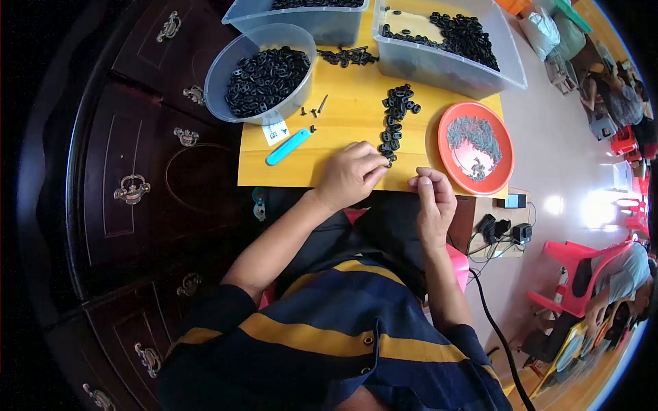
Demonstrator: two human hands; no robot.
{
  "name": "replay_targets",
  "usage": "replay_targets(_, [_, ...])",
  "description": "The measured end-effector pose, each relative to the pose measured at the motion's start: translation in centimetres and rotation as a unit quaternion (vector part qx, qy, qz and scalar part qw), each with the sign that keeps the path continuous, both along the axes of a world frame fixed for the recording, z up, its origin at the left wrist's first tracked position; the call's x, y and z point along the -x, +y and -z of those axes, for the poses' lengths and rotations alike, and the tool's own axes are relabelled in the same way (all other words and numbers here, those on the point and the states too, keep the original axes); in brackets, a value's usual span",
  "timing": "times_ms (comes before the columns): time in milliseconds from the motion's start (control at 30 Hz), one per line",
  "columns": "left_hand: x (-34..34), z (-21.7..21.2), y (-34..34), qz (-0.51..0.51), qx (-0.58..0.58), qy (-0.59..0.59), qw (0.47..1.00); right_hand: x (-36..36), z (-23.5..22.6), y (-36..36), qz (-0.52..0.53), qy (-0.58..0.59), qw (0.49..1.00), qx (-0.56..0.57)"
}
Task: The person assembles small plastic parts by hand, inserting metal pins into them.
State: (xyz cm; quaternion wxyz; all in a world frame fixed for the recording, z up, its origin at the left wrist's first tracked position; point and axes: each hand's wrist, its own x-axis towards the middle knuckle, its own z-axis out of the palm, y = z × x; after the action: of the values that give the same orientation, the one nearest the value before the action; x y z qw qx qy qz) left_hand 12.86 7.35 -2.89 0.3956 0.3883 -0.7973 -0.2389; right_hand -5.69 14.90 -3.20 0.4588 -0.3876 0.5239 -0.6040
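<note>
My left hand (351,175) rests at the front of the yellow table, its fingers curled together. Their tips touch the near end of a line of small black oval pieces with holes (391,130); whether one is gripped is hidden. My right hand (436,203) is just past the table's front edge, thumb and fingers pinched together. Anything in that pinch is too small to make out. Close by on the right is a red-orange plate (447,157) bearing many small grey metal pieces (473,133).
A round clear tub (214,85) of black pieces stands at left, near a blue-handled tool (288,147) and several small dark bits. Two clear bins, one the right-hand bin (439,68), stand behind. Wooden drawers (151,185) flank the left; another person sits far right.
</note>
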Motion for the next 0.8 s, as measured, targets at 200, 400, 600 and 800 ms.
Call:
replay_targets(200, [0.6, -0.2, 0.3, 0.01, 0.043, -0.079, 0.996, 1.3, -0.2, -0.4, -0.008, -0.009, 1.0, 0.018])
replay_targets(400, [0.7, -0.7, 0.3, 0.011, 0.045, -0.115, 0.992, 1.4, 0.6, -0.8, -0.047, -0.02, 0.999, -0.009])
replay_targets(600, [1.1, -0.9, -0.2, 0.015, 0.0, -0.138, 0.99, 1.4, 0.1, -0.2, -0.108, -0.055, 0.992, -0.032])
replay_targets(800, [1.3, -0.4, 0.1, 0.019, -0.015, -0.114, 0.993, 1.3, -0.6, 0.8, -0.117, -0.081, 0.99, -0.022])
